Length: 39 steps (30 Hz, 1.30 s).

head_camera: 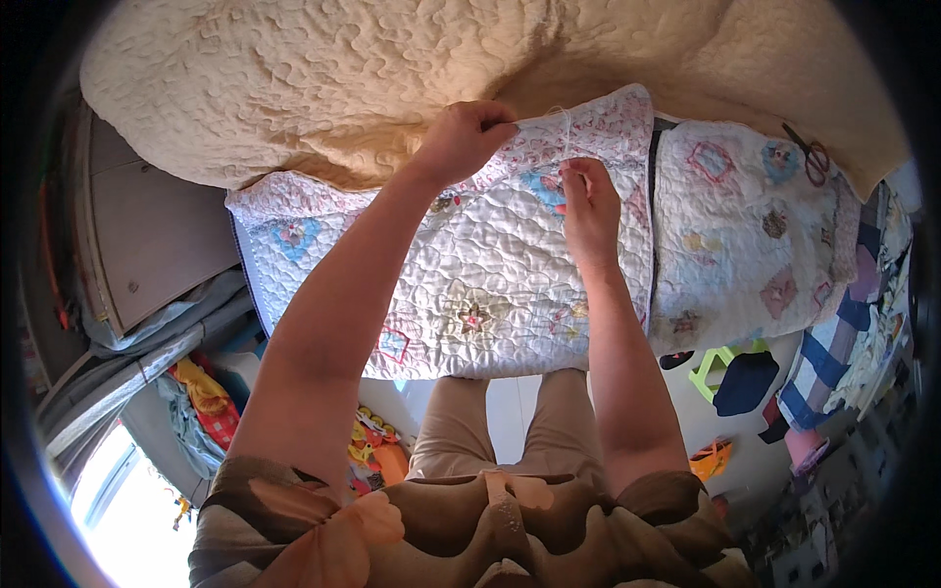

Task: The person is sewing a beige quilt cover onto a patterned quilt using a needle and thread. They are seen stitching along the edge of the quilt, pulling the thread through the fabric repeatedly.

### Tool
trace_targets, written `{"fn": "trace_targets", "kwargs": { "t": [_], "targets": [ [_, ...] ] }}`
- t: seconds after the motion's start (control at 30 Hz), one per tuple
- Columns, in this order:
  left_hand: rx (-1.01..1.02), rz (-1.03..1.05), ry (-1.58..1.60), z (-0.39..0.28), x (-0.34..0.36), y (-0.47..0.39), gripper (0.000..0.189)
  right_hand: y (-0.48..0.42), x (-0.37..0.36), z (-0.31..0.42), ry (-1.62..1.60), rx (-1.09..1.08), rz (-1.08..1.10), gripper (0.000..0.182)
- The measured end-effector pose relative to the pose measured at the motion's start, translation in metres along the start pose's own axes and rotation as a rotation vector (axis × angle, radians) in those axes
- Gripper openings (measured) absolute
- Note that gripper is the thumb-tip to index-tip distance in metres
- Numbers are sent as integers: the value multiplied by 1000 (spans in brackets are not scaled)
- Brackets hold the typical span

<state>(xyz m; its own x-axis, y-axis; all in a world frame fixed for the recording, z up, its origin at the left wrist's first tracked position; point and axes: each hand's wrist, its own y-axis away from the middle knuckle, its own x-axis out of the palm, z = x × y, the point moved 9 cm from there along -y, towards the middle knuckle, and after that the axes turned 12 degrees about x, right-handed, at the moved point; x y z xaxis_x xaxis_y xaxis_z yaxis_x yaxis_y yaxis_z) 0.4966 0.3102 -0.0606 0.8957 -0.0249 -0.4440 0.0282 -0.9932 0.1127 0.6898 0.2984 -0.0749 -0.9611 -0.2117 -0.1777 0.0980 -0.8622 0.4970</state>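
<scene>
A white quilted cover with star, heart and floral patches (pixel 470 272) lies in front of me, its upper edge a red-and-white patterned border. My left hand (pixel 470 140) pinches that edge where it meets a beige quilted cover (pixel 309 81). To the right, my right hand (pixel 592 206) has its fingertips together on a white thread (pixel 567 132). The thread loops up from those fingers to the border. Whether a needle is in the fingertips cannot be seen.
Scissors (pixel 812 158) lie at the right, by the edge of the beige cover. Another patterned quilted piece (pixel 750 242) sits beside the first. A green stool (pixel 717 371) stands on the floor at right; colourful toys (pixel 375 448) lie lower left. A cabinet (pixel 154 235) is at left.
</scene>
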Motion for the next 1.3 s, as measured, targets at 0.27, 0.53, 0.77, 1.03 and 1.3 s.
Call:
{"fn": "trace_targets", "kwargs": {
  "t": [0.27, 0.53, 0.77, 1.03, 1.3],
  "targets": [
    [-149, 160, 48, 9, 10, 3, 18, -12, 22, 25, 38, -215, 151, 11],
    [-163, 156, 174, 15, 7, 0, 20, -16, 28, 23, 63, -230, 145, 13],
    [-173, 187, 126, 9, 9, 1, 22, -16, 29, 22, 12, -177, 159, 11],
    [-164, 159, 158, 7, 10, 4, 20, -21, 29, 18, -65, -1, 80, 14],
    [-79, 93, 94, 10, 9, 3, 17, -29, 36, 7, -134, 86, 121, 14]
  ]
}}
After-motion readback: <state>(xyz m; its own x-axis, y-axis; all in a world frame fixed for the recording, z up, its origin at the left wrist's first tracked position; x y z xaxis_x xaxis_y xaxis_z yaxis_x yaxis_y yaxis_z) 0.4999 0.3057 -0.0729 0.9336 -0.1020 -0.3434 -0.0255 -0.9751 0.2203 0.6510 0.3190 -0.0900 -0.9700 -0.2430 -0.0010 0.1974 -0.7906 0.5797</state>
